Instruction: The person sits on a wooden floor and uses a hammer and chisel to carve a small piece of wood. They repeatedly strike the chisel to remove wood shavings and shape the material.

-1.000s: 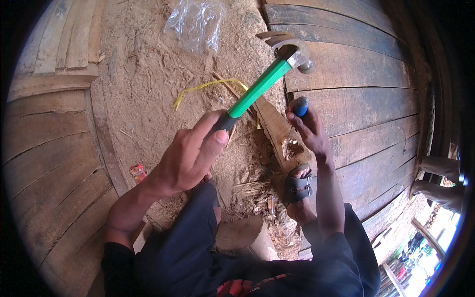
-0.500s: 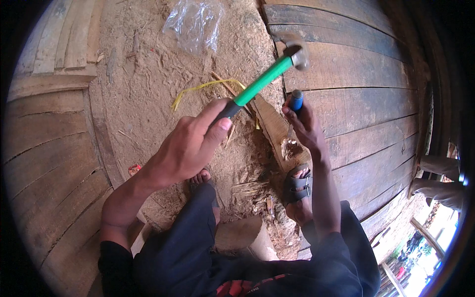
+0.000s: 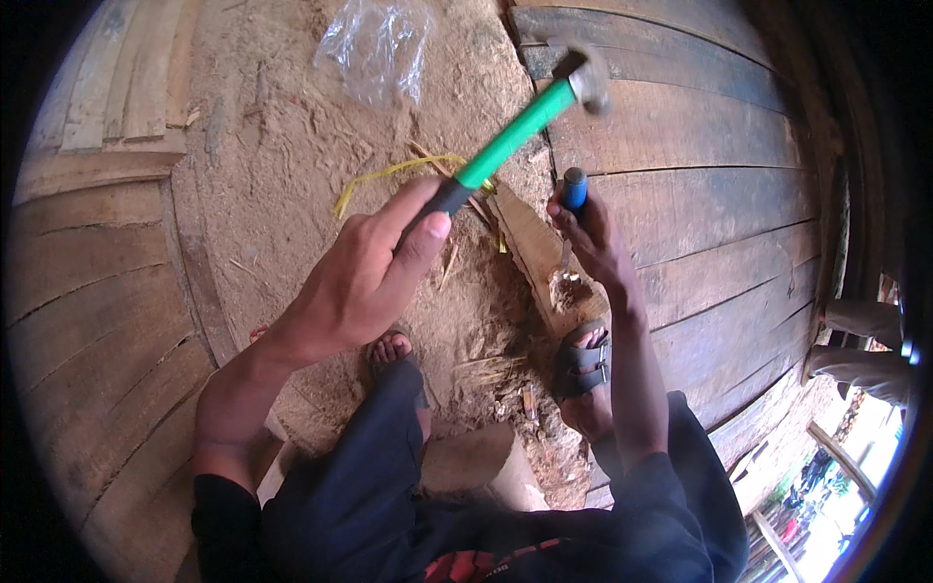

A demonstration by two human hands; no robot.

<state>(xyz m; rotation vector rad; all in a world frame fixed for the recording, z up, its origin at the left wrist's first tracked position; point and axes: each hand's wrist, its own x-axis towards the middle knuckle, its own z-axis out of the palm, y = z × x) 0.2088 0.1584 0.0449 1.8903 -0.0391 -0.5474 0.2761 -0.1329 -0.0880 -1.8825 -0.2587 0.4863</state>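
My left hand (image 3: pixel 364 267) is closed round the black grip of a hammer (image 3: pixel 515 136) with a green handle. Its metal head, slightly blurred, hangs up and to the right, above a blue-handled chisel (image 3: pixel 574 192). My right hand (image 3: pixel 601 238) wraps the chisel's handle, which stands roughly upright with its butt toward the hammer. Below lies a pale wooden piece (image 3: pixel 530 238) with a carved hollow (image 3: pixel 569 290) holding loose chips. The chisel's blade is mostly hidden by my hand, so I cannot tell whether its tip touches the wood. My sandalled right foot (image 3: pixel 583 361) rests against the wood's near end.
Sawdust and chips cover the ground. Clear plastic (image 3: pixel 377 49) lies at the far side, a yellow strap (image 3: pixel 389 171) nearer the wood. A plank wall (image 3: pixel 709 209) rises on the right; more boards (image 3: pixel 97 291) lie left. A wood block (image 3: pixel 471 462) sits between my legs.
The hammer head has risen slightly away from the chisel. My right hand has tilted the chisel a little, its butt shifting slightly left and up. The wood stays in place.
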